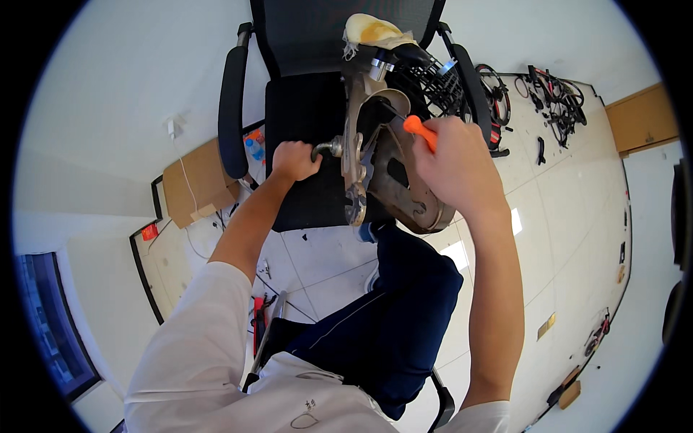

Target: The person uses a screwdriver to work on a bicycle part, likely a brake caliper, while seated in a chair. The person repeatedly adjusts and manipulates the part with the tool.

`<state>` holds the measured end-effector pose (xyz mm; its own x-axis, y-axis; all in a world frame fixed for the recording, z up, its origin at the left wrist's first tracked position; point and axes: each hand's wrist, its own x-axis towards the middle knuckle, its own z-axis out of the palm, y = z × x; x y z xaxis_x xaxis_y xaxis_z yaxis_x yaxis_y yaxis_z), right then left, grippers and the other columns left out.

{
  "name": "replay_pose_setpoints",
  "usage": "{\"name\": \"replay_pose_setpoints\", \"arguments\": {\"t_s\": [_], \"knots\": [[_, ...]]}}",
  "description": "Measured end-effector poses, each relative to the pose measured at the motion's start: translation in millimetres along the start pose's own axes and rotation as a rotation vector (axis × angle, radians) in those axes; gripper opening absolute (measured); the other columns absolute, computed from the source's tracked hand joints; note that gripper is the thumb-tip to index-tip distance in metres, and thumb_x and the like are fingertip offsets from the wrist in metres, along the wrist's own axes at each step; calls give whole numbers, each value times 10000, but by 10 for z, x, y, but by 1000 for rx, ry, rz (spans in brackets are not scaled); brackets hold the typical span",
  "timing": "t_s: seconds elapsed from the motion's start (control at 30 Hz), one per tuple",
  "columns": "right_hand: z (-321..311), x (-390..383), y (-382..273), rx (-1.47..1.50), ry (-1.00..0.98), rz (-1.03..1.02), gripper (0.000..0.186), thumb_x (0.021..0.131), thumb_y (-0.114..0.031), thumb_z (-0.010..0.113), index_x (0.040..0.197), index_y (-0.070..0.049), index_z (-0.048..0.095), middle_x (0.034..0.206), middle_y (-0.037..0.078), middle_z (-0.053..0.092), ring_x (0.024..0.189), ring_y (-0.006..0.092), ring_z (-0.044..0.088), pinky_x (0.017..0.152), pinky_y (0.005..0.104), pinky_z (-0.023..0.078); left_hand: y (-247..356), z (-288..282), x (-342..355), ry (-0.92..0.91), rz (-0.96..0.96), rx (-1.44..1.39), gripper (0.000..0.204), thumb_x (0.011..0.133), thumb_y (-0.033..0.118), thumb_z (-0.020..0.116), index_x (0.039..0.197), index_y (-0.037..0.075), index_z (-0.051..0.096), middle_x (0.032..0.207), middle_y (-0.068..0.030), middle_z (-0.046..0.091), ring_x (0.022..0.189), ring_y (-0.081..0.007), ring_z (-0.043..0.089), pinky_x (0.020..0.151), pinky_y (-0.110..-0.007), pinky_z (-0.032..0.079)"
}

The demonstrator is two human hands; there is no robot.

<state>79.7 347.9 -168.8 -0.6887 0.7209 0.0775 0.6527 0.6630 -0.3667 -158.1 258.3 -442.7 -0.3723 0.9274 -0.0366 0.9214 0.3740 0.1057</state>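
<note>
A worn grey metal frame, which looks like part of a bicycle or scooter, rests upright on a black office chair. My right hand is closed round the orange handle of a screwdriver. Its dark shaft points up and left into a rounded opening in the frame, where the tip is hidden. On the frame's left side, my left hand grips the end of a bent metal crank arm. A saddle with a torn, yellowed cover tops the frame.
A black wire basket sits behind the frame, by the right armrest. Left of the chair stands a cardboard box with a white cable. Bicycle parts lie along the far right wall, near a wooden cabinet.
</note>
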Motion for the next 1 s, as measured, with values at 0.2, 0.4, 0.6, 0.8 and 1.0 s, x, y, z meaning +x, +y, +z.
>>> {"name": "replay_pose_setpoints", "arguments": {"t_s": [0.2, 0.4, 0.6, 0.8, 1.0], "knots": [[2, -95, 214, 167, 0, 50, 260, 813, -117, 610, 984, 70, 671, 778, 258, 652, 717, 386, 654, 692, 423, 524, 23, -15, 6, -13, 6, -37, 398, 822, 418, 549, 721, 75, 723, 686, -135, 678, 685, -298, 678, 656, -391, 538], [36, 12, -74, 47, 15, 36, 263, 831, -147, 599, 901, 98, 664, 728, 258, 640, 692, 374, 658, 656, 411, 513, 1, 5, -2, -10, 3, -7, 390, 821, 411, 550, 721, 75, 723, 685, -135, 679, 671, -298, 677, 643, -393, 539], [-295, 376, -210, 155, -139, 245, 280, 784, -159, 572, 780, 117, 619, 782, 288, 653, 798, 389, 680, 732, 421, 545, 19, -21, 1, 16, 8, -13, 387, 818, 404, 550, 718, 73, 722, 681, -137, 678, 659, -299, 676, 641, -391, 543], [-125, 275, -209, -59, -37, 61, 197, 804, -136, 612, 813, 57, 650, 762, 222, 664, 737, 342, 681, 677, 409, 533, 35, -55, -7, -39, -7, -10, 386, 821, 407, 549, 734, 74, 725, 703, -135, 685, 689, -293, 683, 653, -386, 542], [-9, 107, -373, -455, -74, -327, 115, 729, 15, 646, 842, 33, 633, 776, 200, 663, 726, 343, 686, 664, 393, 565, 8, -9, 1, -34, -11, -11, 391, 828, 412, 545, 748, 76, 728, 714, -134, 689, 706, -293, 685, 675, -391, 539]]}}
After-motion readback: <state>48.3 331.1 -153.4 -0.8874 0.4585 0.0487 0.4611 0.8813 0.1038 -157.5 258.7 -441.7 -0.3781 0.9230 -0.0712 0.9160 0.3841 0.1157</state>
